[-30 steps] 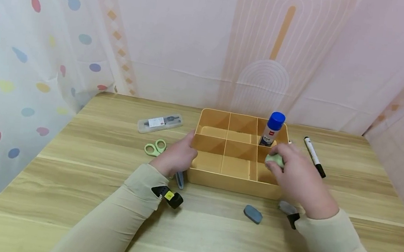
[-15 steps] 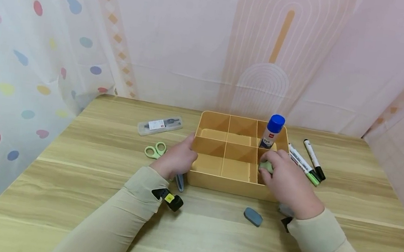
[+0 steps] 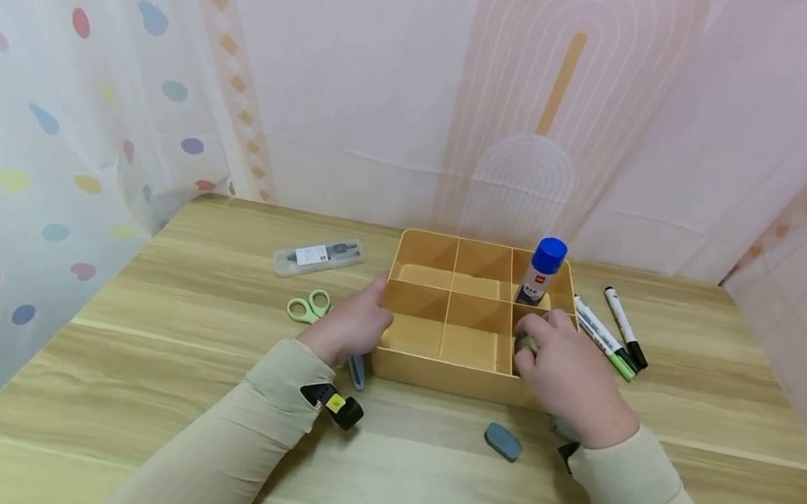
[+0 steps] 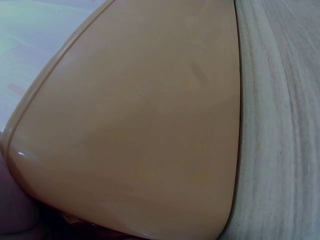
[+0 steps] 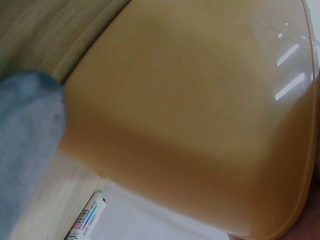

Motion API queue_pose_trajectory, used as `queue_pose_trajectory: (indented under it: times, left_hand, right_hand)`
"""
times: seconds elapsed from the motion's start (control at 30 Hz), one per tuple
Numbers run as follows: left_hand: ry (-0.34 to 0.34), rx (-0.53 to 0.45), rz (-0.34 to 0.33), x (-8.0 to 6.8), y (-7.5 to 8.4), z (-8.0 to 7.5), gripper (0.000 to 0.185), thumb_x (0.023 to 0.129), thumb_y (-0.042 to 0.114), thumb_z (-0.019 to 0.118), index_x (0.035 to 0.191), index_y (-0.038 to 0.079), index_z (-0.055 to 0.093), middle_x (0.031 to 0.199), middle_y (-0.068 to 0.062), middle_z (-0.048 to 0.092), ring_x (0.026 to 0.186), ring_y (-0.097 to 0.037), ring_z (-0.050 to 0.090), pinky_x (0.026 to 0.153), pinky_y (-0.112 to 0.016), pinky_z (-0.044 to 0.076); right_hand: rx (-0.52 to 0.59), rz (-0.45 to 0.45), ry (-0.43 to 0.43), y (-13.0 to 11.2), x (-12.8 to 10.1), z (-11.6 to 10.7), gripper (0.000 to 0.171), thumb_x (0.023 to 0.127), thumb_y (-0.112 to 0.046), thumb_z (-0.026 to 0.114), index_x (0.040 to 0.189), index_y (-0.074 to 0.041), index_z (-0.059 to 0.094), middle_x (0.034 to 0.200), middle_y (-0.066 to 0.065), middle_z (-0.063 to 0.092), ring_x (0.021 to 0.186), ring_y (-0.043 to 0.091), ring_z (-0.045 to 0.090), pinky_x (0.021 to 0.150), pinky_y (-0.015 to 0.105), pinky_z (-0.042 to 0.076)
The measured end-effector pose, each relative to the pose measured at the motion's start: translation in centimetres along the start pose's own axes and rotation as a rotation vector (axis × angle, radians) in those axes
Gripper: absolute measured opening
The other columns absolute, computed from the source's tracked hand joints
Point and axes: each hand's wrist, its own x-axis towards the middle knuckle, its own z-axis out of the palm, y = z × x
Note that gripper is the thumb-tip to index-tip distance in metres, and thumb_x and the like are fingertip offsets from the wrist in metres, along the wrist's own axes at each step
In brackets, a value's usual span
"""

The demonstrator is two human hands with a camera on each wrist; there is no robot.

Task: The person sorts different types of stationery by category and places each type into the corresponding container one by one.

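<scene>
Beige sleeves (image 3: pixel 223 432) reach over a wood-grain table (image 3: pixel 405 488). Nearest lies a blue-grey block (image 3: pixel 503 442), in front of a yellow-orange box (image 3: pixel 449 375) with six compartments. A slim blue item (image 3: pixel 356 371), partly hidden, sits beside the left wrist. The left hand (image 3: pixel 350 321) holds the box's left wall at the rim. The right hand (image 3: pixel 577 374) pinches a small green object (image 3: pixel 526 344), mostly covered by the fingers, inside the front right compartment. Green scissors handles (image 3: pixel 309 306) lie left of the box, markers (image 3: pixel 625 326) to its right. One compartment back, a blue-capped glue stick (image 3: pixel 542 273) stands slightly tilted. Farther left lies a clear case (image 3: pixel 320 257); a patterned curtain (image 3: pixel 380 73) hangs behind the table.
</scene>
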Motion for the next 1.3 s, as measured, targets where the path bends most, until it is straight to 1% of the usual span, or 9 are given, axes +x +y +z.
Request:
queue_pose_trajectory:
  times: [0.2,0.4,0.57,0.67,0.73,0.83,1.0,1.3]
  left_hand:
    - [0.007,-0.013,-0.017,-0.09,0.01,0.06,0.070,0.104,0.009,0.039,0.170,0.023,0.018,0.166,-0.017,0.041,0.149,-0.042,0.041,0.124,-0.066,0.027]
    - [0.017,-0.010,-0.012,-0.18,0.03,0.22,0.071,0.104,0.008,0.040,0.170,0.024,0.018,0.166,-0.018,0.042,0.149,-0.043,0.042,0.123,-0.067,0.028]
    - [0.032,0.018,0.017,0.01,-0.06,0.34,0.071,0.103,0.008,0.039,0.170,0.023,0.020,0.164,-0.017,0.045,0.146,-0.041,0.045,0.123,-0.065,0.031]
    - [0.034,0.010,0.040,0.13,-0.25,0.42,0.073,0.101,0.005,0.039,0.170,0.021,0.020,0.163,-0.016,0.046,0.145,-0.040,0.046,0.123,-0.063,0.031]
    - [0.032,-0.006,0.040,0.19,-0.37,0.47,0.073,0.101,0.004,0.039,0.170,0.021,0.019,0.164,-0.016,0.045,0.147,-0.039,0.044,0.124,-0.063,0.029]
    - [0.033,-0.019,0.041,0.24,-0.53,0.52,0.073,0.101,0.004,0.039,0.170,0.020,0.020,0.164,-0.016,0.044,0.148,-0.040,0.043,0.125,-0.064,0.028]
    - [0.028,-0.025,0.053,0.15,-0.48,0.54,0.072,0.101,0.003,0.038,0.170,0.018,0.019,0.165,-0.017,0.043,0.150,-0.041,0.040,0.125,-0.064,0.026]
    - [0.038,-0.007,0.057,0.06,-0.62,0.47,0.073,0.102,0.004,0.038,0.170,0.019,0.018,0.166,-0.017,0.042,0.150,-0.041,0.041,0.125,-0.065,0.026]
  right_hand:
    - [-0.029,0.004,-0.013,-0.16,-0.04,0.09,0.033,0.098,-0.017,0.052,0.126,-0.009,0.068,0.124,0.020,0.060,0.079,0.024,0.059,0.062,0.034,0.047]
    - [-0.042,-0.005,-0.011,-0.33,-0.23,-0.04,0.039,0.098,-0.016,0.052,0.133,-0.003,0.063,0.127,0.022,0.061,0.077,0.023,0.059,0.062,0.036,0.049]
    - [-0.022,0.018,-0.015,-0.28,-0.23,-0.05,0.037,0.098,-0.018,0.051,0.129,0.001,0.057,0.125,0.022,0.062,0.081,0.023,0.059,0.065,0.036,0.050]
    - [-0.012,0.026,-0.022,-0.30,-0.15,-0.03,0.035,0.099,-0.019,0.050,0.128,0.002,0.057,0.124,0.021,0.062,0.081,0.023,0.058,0.064,0.035,0.048]
    - [-0.013,0.028,-0.024,-0.34,-0.10,-0.02,0.035,0.101,-0.020,0.050,0.128,0.001,0.058,0.123,0.020,0.062,0.081,0.023,0.057,0.064,0.035,0.048]
    - [-0.026,0.027,-0.013,-0.43,-0.08,0.05,0.036,0.101,-0.020,0.051,0.129,0.000,0.061,0.123,0.020,0.063,0.085,0.024,0.060,0.067,0.039,0.051]
    - [-0.037,0.030,0.004,-0.41,-0.13,0.15,0.041,0.102,-0.021,0.053,0.137,-0.001,0.063,0.131,0.023,0.063,0.096,0.029,0.065,0.078,0.049,0.057]
    - [-0.026,0.036,-0.012,-0.41,0.07,0.23,0.046,0.103,-0.022,0.053,0.144,-0.003,0.062,0.130,0.020,0.065,0.085,0.022,0.061,0.069,0.040,0.053]
